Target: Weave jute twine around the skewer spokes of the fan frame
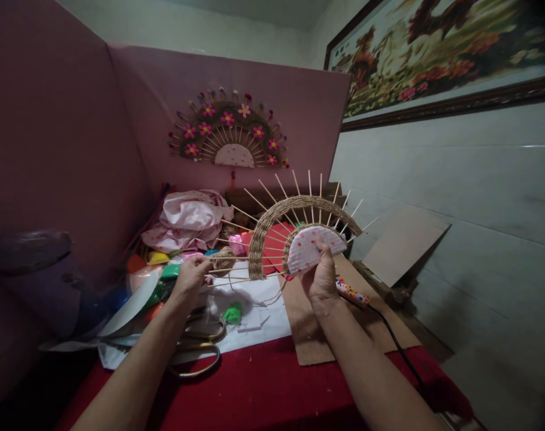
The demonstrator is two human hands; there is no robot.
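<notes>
"Bare forearms [151, 350] lay nearest, at seven and five o'clock?"

"Yes; the right hand [321, 278] clamped the twine-woven fan [279, 209] by its spotted half-disc [305, 246], towards four."

"And the left hand [192, 278]?"

"At eight, by the stick ends [241, 258]; I couldn't tell whether it gripped."

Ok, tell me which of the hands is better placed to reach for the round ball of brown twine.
Left, probably: the left hand appears beside the round brown twine ball, at the tips of thin pale wooden sticks, while the right hand grips the white red-spotted half-circle panel.
</notes>
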